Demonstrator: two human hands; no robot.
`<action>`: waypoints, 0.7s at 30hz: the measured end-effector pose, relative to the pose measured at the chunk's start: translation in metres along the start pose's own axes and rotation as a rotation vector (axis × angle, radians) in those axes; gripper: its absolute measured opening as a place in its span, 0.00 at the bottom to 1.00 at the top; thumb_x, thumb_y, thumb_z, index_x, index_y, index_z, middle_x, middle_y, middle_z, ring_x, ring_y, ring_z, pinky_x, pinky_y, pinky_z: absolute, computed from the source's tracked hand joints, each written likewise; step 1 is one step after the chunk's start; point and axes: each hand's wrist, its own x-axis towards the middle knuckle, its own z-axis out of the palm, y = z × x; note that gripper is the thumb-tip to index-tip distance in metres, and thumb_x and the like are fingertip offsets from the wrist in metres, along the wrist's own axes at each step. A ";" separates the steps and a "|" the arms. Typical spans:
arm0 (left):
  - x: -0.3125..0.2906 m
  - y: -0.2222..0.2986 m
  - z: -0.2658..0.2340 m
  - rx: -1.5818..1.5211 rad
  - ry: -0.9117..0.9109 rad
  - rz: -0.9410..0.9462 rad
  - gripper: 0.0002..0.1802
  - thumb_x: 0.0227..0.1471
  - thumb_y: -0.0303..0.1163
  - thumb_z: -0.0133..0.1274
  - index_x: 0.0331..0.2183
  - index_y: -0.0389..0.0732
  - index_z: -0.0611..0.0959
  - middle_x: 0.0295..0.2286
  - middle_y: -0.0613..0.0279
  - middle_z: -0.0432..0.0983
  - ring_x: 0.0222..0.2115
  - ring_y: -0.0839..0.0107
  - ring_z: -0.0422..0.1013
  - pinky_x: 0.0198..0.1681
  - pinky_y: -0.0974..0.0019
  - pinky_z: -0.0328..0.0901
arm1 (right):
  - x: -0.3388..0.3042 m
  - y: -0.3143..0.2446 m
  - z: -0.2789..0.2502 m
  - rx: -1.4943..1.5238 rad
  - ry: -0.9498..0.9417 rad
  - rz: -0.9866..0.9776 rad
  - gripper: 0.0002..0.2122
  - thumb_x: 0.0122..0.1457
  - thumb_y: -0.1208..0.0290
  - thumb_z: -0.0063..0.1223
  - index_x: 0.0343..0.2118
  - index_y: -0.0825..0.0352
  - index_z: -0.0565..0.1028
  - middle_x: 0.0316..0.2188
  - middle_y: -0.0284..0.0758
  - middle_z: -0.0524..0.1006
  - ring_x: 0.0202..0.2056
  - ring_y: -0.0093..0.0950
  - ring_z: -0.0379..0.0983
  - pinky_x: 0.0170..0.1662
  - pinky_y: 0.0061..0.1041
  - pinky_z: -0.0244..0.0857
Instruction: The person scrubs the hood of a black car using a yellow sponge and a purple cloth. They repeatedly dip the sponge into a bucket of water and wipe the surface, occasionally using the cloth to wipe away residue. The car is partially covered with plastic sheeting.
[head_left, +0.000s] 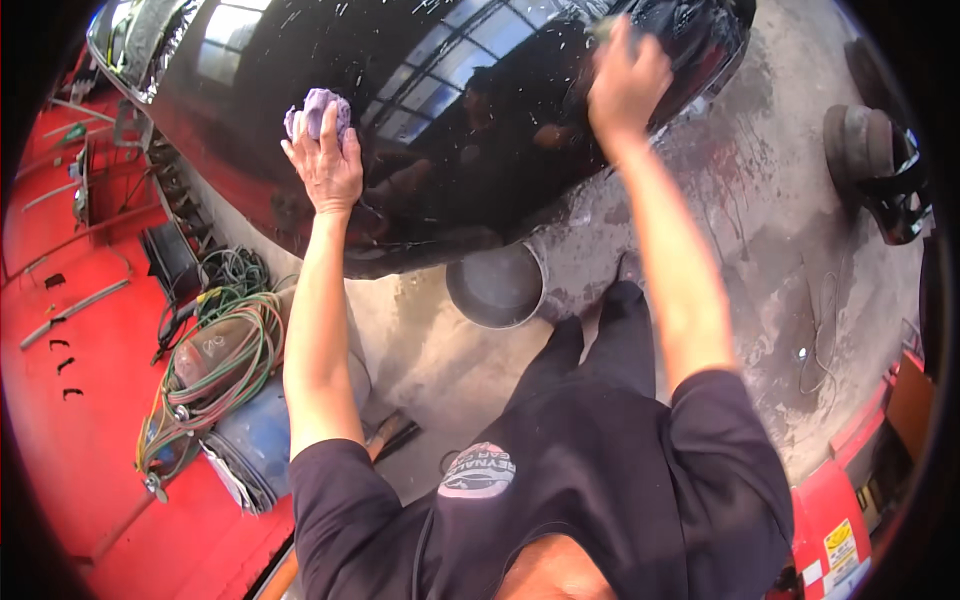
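Black bodywork [450, 165] gleams; half-curled left grip [330, 172] holds purple cloth [320, 110]; right grip [628, 90] too blurred to tell; light strokes seem best.

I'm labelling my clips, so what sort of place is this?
Probably a vehicle bodywork or repair shop: glossy black car bodywork is under the person's hands, coiled hoses lie to the left, and a round bucket stands on the concrete floor.
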 end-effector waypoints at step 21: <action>-0.006 -0.008 -0.013 0.009 0.014 -0.004 0.35 0.67 0.43 0.60 0.71 0.57 0.74 0.71 0.45 0.63 0.75 0.41 0.56 0.74 0.25 0.49 | -0.051 -0.026 -0.021 0.204 -0.062 -0.437 0.29 0.63 0.72 0.57 0.69 0.53 0.78 0.53 0.48 0.77 0.50 0.47 0.75 0.53 0.49 0.67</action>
